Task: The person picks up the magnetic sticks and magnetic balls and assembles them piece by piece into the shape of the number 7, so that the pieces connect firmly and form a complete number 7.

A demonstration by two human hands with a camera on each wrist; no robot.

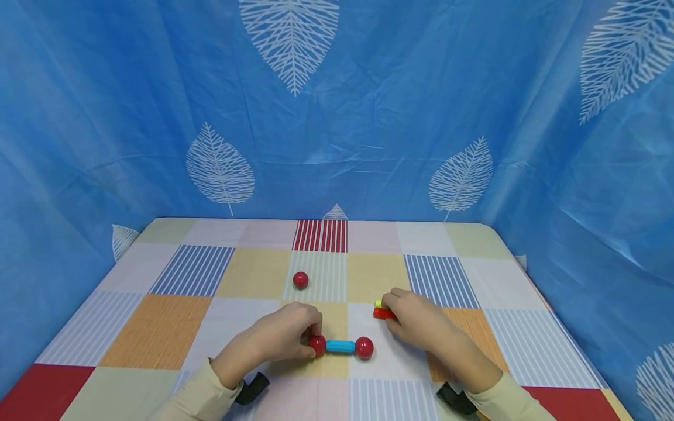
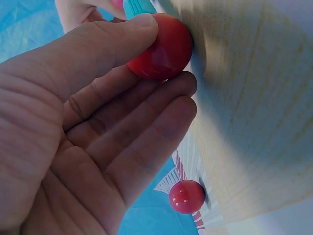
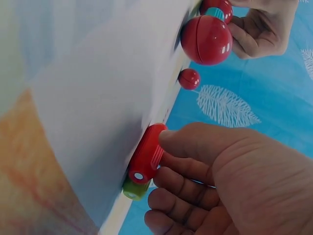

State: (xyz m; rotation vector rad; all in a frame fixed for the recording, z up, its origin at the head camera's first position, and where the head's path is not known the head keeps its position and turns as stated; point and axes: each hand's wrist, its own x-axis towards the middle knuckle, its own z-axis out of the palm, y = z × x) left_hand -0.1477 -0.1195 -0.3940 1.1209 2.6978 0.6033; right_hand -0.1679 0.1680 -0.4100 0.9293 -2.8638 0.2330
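L fingers [image 2: 151,132] pinch red ball [image 2: 168,51], R fingers [image 3: 181,183] red stick [image 3: 145,155]; patchwork tblcloth [image 1: 152,333], blue leafy curtain [image 1: 368,105] bhnd.

No txt or nos. legible.

Head view: R hand's [image 1: 418,320] fingers hide the right ends of the red rod [image 1: 383,313] and lime rod [image 1: 378,303]. L hand's [image 1: 286,333] fingertips cover pt. of the near red ball [image 1: 318,345]; behind the wrists, both sleeves [image 1: 196,394] run off the btm edge. L wrist view: past the thumb, blue rod [image 2: 137,6] is partly hidden, its far end unclear. R wrist view: beyond the fingertips, lime rod's mostly hidden behind red rod; L hand's cropped up top.
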